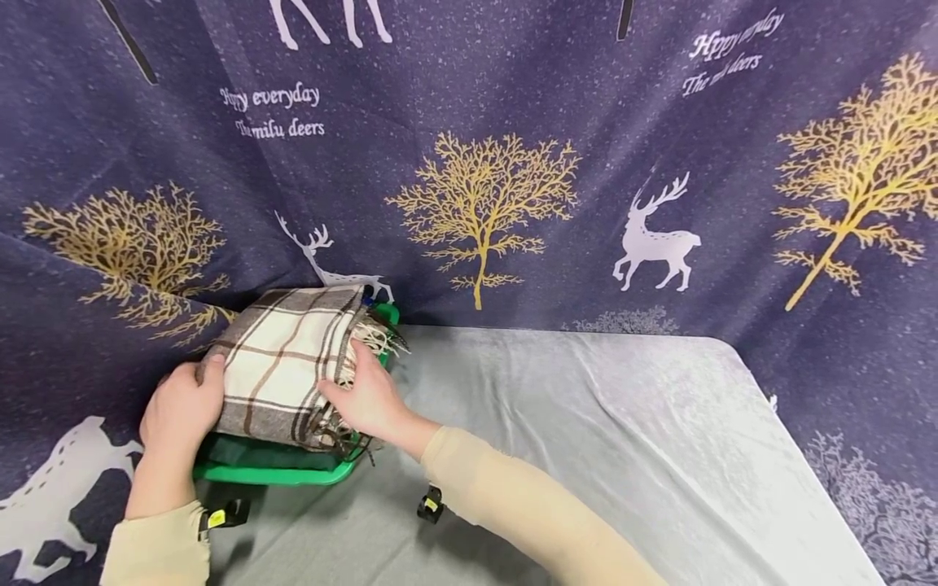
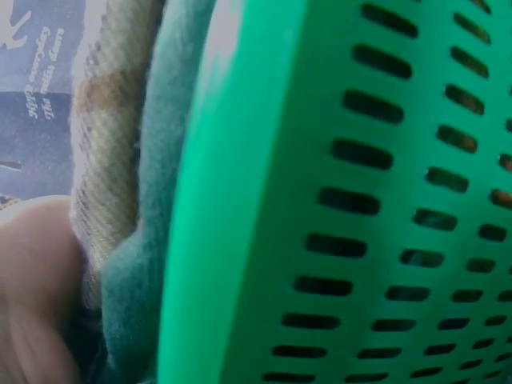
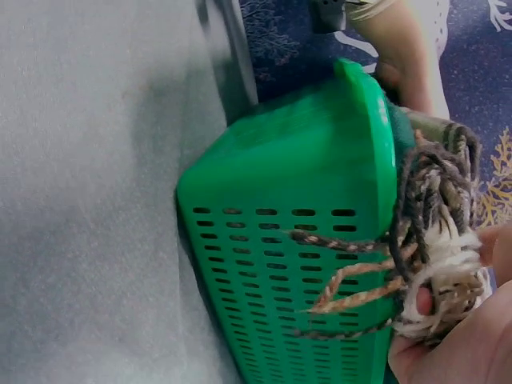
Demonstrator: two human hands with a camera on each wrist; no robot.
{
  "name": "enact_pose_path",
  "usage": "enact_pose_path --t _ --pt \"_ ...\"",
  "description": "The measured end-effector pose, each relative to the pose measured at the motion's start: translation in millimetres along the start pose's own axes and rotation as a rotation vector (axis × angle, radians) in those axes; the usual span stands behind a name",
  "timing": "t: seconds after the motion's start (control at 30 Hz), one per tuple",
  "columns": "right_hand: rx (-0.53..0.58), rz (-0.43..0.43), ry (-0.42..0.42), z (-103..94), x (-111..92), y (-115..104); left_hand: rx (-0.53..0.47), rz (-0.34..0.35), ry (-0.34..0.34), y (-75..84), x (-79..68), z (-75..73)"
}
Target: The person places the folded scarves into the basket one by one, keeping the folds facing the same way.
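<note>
A folded plaid scarf point(image 1: 282, 354), white, grey and brown with a twisted fringe point(image 3: 436, 232), lies on top of a dark green cloth point(image 1: 267, 452) in a green plastic basket point(image 1: 293, 475). My left hand point(image 1: 179, 407) grips the scarf's left edge, thumb on top, its other fingers mostly hidden. At the fringed right end, my right hand point(image 1: 370, 395) holds the scarf, and its fingers show among the strands in the right wrist view. Slotted holes cover the basket's side in the left wrist view, where the green cloth point(image 2: 128, 304) bulges beside the rim.
The basket stands at the left of a table under a grey cloth point(image 1: 528, 423). Behind it hangs a dark blue curtain point(image 1: 513, 98) printed with deer and golden trees. A black wrist strap point(image 1: 225, 515) sits on my left sleeve.
</note>
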State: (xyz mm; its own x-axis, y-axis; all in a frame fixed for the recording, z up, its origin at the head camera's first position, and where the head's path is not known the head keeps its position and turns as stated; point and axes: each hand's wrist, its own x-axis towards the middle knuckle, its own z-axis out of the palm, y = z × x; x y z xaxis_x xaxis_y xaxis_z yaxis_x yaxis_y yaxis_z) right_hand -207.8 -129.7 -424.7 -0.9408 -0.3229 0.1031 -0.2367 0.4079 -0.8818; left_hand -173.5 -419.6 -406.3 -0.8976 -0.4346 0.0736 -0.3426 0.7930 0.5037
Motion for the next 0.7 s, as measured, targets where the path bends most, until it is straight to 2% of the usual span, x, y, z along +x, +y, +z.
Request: enact_pose_path --t 0.1,0.27,0.47,0.6,0.7 --pt "0.017 0.004 -0.002 -3.8 -3 2 -0.001 -0.006 0.031 3.0 -6.1 2.2" --pt "0.043 -0.015 0.005 -8.9 -8 9 -0.009 0.004 0.129 14.3 -16.9 9.1" --pt "0.005 -0.083 0.000 -17.1 -15 17 0.011 0.105 0.224 36.2 -28.0 16.4" --pt "-0.025 -0.141 -0.015 -23.0 -23 22 -0.009 0.184 0.240 51.1 -36.9 21.9" --pt "-0.053 -0.184 -0.018 -26.8 -27 28 -0.004 0.255 0.212 64.0 -42.5 26.0"
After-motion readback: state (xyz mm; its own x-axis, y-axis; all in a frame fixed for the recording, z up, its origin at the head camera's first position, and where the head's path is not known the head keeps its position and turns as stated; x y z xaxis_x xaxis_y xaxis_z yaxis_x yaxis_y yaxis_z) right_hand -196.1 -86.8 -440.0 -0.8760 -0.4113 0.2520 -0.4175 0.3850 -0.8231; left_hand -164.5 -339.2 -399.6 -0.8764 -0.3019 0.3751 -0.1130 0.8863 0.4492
